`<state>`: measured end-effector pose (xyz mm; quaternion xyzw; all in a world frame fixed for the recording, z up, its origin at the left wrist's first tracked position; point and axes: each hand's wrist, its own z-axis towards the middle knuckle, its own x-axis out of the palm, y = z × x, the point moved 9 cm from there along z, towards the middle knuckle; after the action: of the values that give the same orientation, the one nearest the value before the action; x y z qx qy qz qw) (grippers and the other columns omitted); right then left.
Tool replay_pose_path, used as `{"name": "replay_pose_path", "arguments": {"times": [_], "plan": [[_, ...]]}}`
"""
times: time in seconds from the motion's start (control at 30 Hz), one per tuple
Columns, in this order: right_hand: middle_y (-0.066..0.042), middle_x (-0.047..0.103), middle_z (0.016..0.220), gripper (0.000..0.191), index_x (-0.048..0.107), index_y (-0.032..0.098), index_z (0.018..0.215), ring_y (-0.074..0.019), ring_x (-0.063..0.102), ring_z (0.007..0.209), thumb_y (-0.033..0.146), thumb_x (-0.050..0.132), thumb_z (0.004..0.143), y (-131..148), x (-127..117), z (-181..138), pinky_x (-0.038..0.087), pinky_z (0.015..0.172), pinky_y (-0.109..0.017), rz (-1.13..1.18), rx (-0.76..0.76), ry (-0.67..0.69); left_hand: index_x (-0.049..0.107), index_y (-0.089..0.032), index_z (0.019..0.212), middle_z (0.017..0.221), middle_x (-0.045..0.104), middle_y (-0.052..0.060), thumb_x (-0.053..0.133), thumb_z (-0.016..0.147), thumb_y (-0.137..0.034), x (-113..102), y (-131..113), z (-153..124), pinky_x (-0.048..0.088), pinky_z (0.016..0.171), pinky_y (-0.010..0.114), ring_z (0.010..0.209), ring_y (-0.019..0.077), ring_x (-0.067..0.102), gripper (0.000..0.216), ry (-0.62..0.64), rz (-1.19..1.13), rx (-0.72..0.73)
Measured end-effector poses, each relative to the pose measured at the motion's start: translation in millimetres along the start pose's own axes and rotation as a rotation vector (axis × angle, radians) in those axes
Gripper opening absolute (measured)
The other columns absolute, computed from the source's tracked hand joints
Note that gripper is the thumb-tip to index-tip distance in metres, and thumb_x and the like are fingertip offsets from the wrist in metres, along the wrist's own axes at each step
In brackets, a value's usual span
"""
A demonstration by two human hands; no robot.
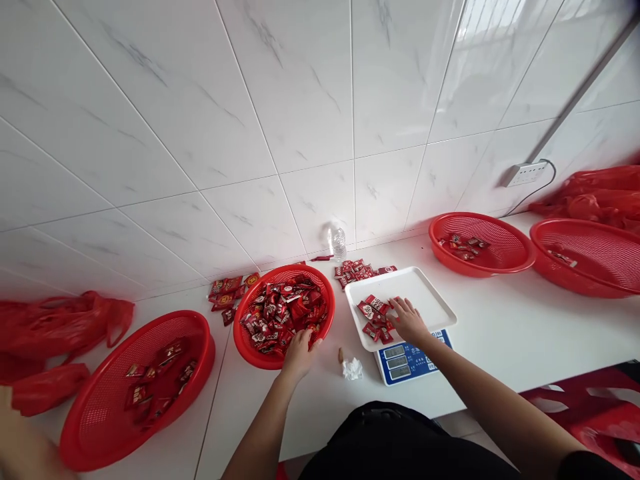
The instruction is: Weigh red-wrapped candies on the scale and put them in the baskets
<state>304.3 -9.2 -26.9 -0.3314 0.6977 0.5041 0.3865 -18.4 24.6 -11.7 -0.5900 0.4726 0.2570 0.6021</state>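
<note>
My left hand [301, 351] reaches into a red basket [245, 339] filled with red wrapped candies [285, 310]; its fingers curl among the wrappers at the basket's near rim. My right hand [407, 319] lies with fingers spread on a white tray [425, 293] that sits on a blue digital scale [407, 360]. It touches a small pile of red candy packets [375, 319] on the tray's near left side.
Loose candy packets [227, 293] lie by the wall, more packets [360, 270] behind the tray. A clear bottle [339, 241] stands at the wall. Red baskets sit left [100, 413] and right [500, 263], [600, 280]. Red plastic bags [55, 327], a crumpled paper [353, 369] and a power strip [525, 173] are around.
</note>
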Motion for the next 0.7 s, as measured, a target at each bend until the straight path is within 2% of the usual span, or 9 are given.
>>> {"name": "replay_pose_path", "arguments": {"times": [0.13, 0.27, 0.37, 0.5, 0.7], "plan": [[-0.007, 0.036, 0.143, 0.05, 0.038, 0.023, 0.134, -0.0273, 0.022, 0.135, 0.042, 0.038, 0.088, 4, 6, -8, 0.027, 0.105, -0.046, 0.019, -0.059, 0.066, 0.049, -0.014, 0.12, 0.121, 0.052, 0.013, 0.035, 0.086, -0.046, 0, 17, 5, 0.034, 0.095, 0.031, 0.115, 0.0222, 0.047, 0.048, 0.035, -0.045, -0.086], [-0.009, 0.038, 0.141, 0.053, 0.037, 0.02, 0.135, -0.0267, 0.023, 0.134, 0.041, 0.041, 0.086, 3, 2, -39, 0.029, 0.106, -0.044, 0.069, -0.128, 0.029, 0.049, -0.013, 0.12, 0.126, 0.051, 0.015, 0.041, 0.084, -0.045, 2, 40, 9, 0.033, 0.095, 0.031, 0.118, 0.0249, 0.044, 0.048, 0.16, -0.033, -0.233], [-0.008, 0.042, 0.138, 0.05, 0.044, 0.022, 0.13, -0.0266, 0.027, 0.133, 0.044, 0.041, 0.086, 0, 1, -66, 0.033, 0.105, -0.044, 0.125, -0.177, 0.028, 0.056, -0.017, 0.111, 0.117, 0.059, 0.013, 0.048, 0.08, -0.049, 6, 51, 15, 0.039, 0.086, 0.03, 0.107, 0.0254, 0.054, 0.046, 0.283, -0.058, -0.293], [-0.008, 0.04, 0.14, 0.049, 0.045, 0.024, 0.129, -0.0282, 0.026, 0.134, 0.046, 0.04, 0.085, -10, 5, -92, 0.033, 0.104, -0.047, 0.166, -0.135, 0.068, 0.061, -0.019, 0.1, 0.104, 0.066, 0.01, 0.058, 0.071, -0.049, 16, 59, 28, 0.044, 0.076, 0.031, 0.092, 0.0262, 0.061, 0.042, 0.411, -0.072, -0.352], [-0.007, 0.038, 0.141, 0.047, 0.047, 0.025, 0.128, -0.0278, 0.027, 0.133, 0.044, 0.042, 0.085, -3, -1, -103, 0.033, 0.105, -0.045, 0.221, -0.109, 0.092, 0.056, -0.02, 0.11, 0.101, 0.067, 0.01, 0.063, 0.068, -0.043, 32, 59, 43, 0.045, 0.07, 0.032, 0.085, 0.0258, 0.063, 0.049, 0.447, -0.092, -0.352]]}}
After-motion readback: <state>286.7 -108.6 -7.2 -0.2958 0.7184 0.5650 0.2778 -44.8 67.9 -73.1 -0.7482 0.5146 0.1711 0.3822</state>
